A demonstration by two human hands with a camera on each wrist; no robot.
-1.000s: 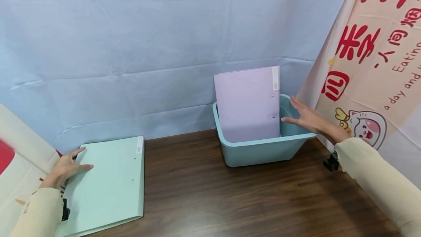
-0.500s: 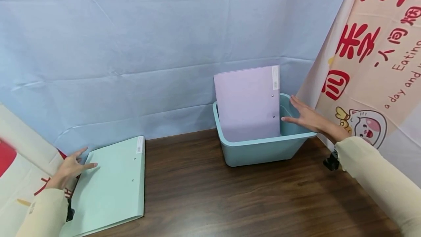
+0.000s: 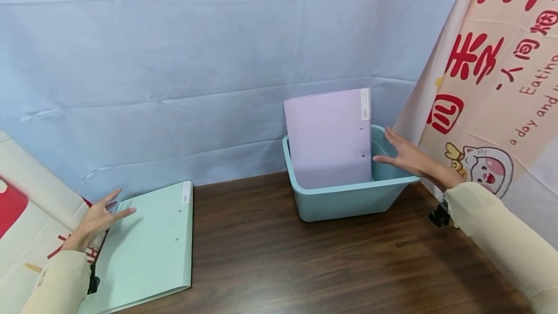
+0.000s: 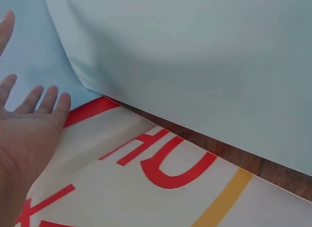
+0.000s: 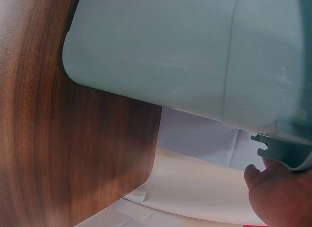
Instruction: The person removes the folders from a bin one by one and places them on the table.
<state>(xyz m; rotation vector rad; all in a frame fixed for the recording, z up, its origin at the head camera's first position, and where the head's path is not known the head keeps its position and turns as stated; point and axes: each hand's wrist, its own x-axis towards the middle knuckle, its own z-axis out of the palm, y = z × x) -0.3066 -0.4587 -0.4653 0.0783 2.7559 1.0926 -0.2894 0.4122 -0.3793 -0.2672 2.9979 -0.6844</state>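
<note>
My left hand is at the far left corner of a mint green folder on the table. Its thumb extends over the cover and its fingers are spread beyond the edge. In the left wrist view, the fingers stand apart from the folder. My right hand holds the right rim of a blue-green plastic bin, thumb over the inside. The right wrist view shows fingertips below the rim. A lilac folder stands upright inside the bin, leaning back.
Brown wooden table lies between the green folder and the bin. A pale blue cloth hangs behind. Printed cloths border both sides, the right one near the bin and the left one beside my left arm.
My left hand has shifted slightly to the right, and the green folder's left edge appears further right than before. My right hand, the bin and the lilac folder look unmoved.
</note>
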